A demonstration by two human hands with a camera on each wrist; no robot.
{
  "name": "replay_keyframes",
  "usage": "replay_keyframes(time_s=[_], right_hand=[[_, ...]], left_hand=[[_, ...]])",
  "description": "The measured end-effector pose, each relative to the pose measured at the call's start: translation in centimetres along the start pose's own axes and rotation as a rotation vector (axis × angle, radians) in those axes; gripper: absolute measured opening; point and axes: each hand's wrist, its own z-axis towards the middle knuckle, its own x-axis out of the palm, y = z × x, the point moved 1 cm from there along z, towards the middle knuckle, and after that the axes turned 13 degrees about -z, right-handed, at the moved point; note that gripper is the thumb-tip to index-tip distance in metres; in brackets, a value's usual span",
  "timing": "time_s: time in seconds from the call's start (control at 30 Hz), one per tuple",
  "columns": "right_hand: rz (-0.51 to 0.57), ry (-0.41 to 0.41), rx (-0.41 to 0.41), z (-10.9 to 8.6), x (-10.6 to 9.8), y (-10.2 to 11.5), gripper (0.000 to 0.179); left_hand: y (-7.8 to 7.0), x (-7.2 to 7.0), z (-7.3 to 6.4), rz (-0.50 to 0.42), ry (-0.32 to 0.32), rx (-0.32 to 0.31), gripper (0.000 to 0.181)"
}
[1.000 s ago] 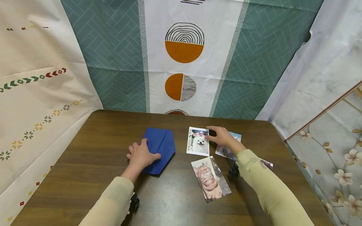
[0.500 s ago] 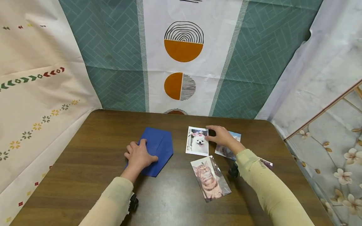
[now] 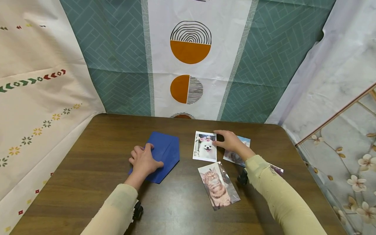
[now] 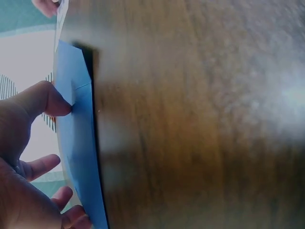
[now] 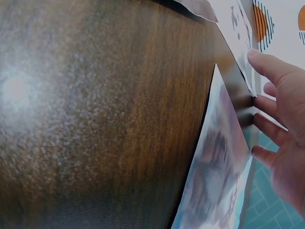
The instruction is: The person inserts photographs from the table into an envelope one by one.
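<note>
A blue envelope [image 3: 168, 147] lies on the table at left of centre. My left hand [image 3: 143, 161] rests on its left part with fingers spread; in the left wrist view the thumb [image 4: 57, 102] touches the envelope's face and the fingers reach its far end. Right of it lies a photo of a white dog [image 3: 205, 148] with pink ears. My right hand [image 3: 230, 142] is at that photo's right edge, thumb on the edge and fingers loosely spread. Beneath this hand and wrist, a second photo [image 5: 214, 157] is partly hidden.
Nearer the front, a photo of a striped cat [image 3: 215, 187] overlaps a shiny piece. Another photo [image 3: 276, 169] shows from under the right sleeve. The brown wooden table [image 3: 97, 147] has patterned cloths [image 3: 126, 88] hanging behind it and at both sides.
The blue envelope has shifted slightly left and turned a little under my left hand, which moved left with it. My right hand and the photos stay about where they were.
</note>
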Motion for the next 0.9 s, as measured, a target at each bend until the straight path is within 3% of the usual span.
replay_keyframes(time_s=[0.23, 0.73, 0.9], right_hand=[[-0.007, 0.001, 0.004, 0.03, 0.0, 0.02, 0.071], [-0.001, 0.018, -0.001, 0.12, 0.2, 0.0, 0.07], [0.013, -0.006, 0.008, 0.13, 0.22, -0.08, 0.068]], left_hand=[[0.13, -0.48, 0.69, 0.009, 0.018, -0.018, 0.095], [0.31, -0.74, 0.84, -0.001, 0.031, -0.059, 0.085], [0.23, -0.66, 0.68, 0.007, 0.015, -0.033, 0.086]])
